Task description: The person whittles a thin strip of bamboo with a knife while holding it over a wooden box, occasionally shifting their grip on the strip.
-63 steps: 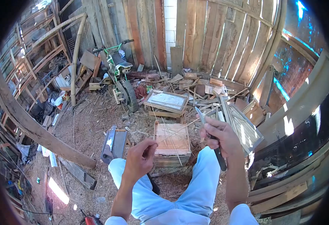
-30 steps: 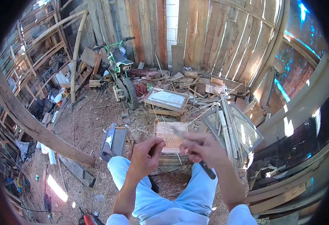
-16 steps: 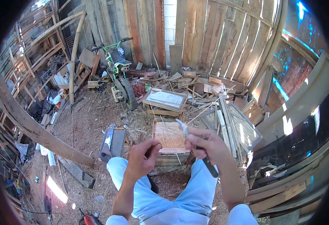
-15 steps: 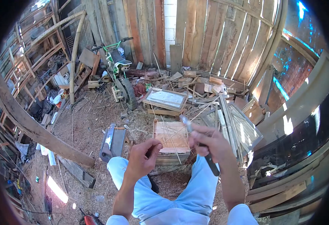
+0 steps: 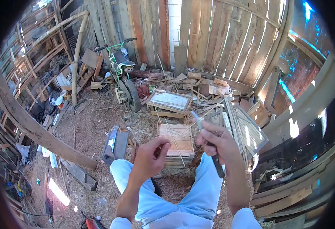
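My left hand (image 5: 151, 155) is closed in a pinch above the lap, on the near end of a thin wooden stick (image 5: 180, 134) that slants up to the right. To its right, my right hand (image 5: 219, 142) wraps round a knife (image 5: 217, 166). The dark handle sticks out below the fist, and the pale blade points up and left, close to the stick. Below and beyond the hands stands a wooden box (image 5: 180, 153) with light boards on top and other thin sticks lying across it.
A handsaw (image 5: 109, 149) lies on a small dark-topped stool (image 5: 120, 144) at the left. Farther off are a framed panel (image 5: 169, 101), a green motorbike (image 5: 123, 70) and scrap wood (image 5: 213, 86). A curved beam (image 5: 41, 133) crosses the left side.
My left hand has moved slightly up and right with the stick. My right hand has shifted a little right, and the knife blade is now more upright.
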The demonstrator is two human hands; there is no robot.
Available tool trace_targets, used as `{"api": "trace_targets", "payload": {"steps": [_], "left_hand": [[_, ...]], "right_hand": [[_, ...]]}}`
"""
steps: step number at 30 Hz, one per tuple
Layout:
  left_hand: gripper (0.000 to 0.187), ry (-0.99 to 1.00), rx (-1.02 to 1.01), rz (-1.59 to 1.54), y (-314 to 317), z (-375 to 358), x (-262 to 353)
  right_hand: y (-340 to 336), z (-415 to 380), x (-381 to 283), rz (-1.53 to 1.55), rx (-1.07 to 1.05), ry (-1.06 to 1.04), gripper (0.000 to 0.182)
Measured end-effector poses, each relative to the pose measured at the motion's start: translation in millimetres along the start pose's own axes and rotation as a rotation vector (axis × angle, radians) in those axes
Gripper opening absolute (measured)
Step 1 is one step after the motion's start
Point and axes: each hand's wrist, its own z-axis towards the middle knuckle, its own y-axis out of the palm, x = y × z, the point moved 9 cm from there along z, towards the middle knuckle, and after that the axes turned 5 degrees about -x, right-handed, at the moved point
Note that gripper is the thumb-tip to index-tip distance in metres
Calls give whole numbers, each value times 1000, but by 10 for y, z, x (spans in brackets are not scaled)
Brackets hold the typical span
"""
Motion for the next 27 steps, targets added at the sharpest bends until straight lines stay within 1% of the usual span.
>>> {"api": "trace_targets", "payload": {"steps": [1, 3, 4, 5, 7, 8, 10, 12, 15, 19, 21, 22, 23, 25, 27], "left_hand": [[4, -2, 1, 0, 53, 34, 14], [5, 86, 76, 15, 66, 85, 102], [5, 90, 75, 14, 66, 86, 106], [6, 62, 52, 12, 77, 81, 76], [6, 34, 18, 15, 72, 66, 50], [6, 16, -7, 27, 65, 46, 48], [6, -6, -25, 41, 58, 12, 37], [2, 56, 9, 23, 23, -20, 94], [7, 15, -2, 54, 6, -42, 66], [7, 61, 18, 102, 13, -60, 86], [8, 74, 14, 93, 7, -69, 107], [8, 71, 16, 93, -3, -79, 103], [8, 72, 12, 107, -12, -83, 101], [9, 75, 8, 122, -27, -82, 104], [9, 85, 33, 175, -39, -91, 120]], "right_hand": [[53, -3, 46, 0, -2, 2, 33], [202, -2, 173, -22, -34, 61, 33], [291, -4, 211, -144, -53, 109, 38], [290, -2, 239, -144, -49, 105, 38], [338, 2, 365, -110, -123, 146, 39], [281, 1, 265, -97, -98, 99, 39], [126, 12, 146, -44, -64, 86, 39], [88, 2, 108, -3, -22, 60, 40], [177, -30, 118, -62, -49, 73, 40], [217, -33, 174, -78, -91, 127, 40], [56, -21, 50, -4, -34, 29, 30], [43, -22, 27, 67, -37, 32, 29], [62, -29, 16, 66, -38, 32, 29], [67, -44, 7, 2, 11, 39, 39], [149, -37, 84, -39, -23, 72, 39]]}}
